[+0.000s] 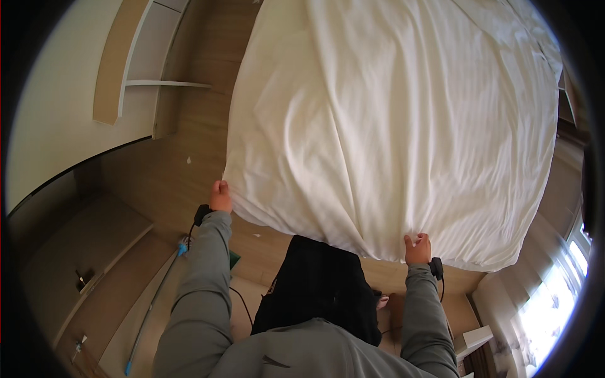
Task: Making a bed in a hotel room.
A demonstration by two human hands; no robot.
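Bed: a white sheet [391,120] covers the bed ahead of you, creased in long folds, its near edge hanging just above the wooden floor [183,164].
Floor: pale wood runs along the bed's left side to a white wall shelf [161,83].
Your body: grey sleeves come in from the lower edge, with a dark garment between them.
Left hand: your left hand [220,195] is closed, pinching the sheet's near left corner.
Right hand: your right hand [418,247] is closed over the sheet's near edge, fingers curled into the cloth.
Wrists: a small black band sits on each wrist.
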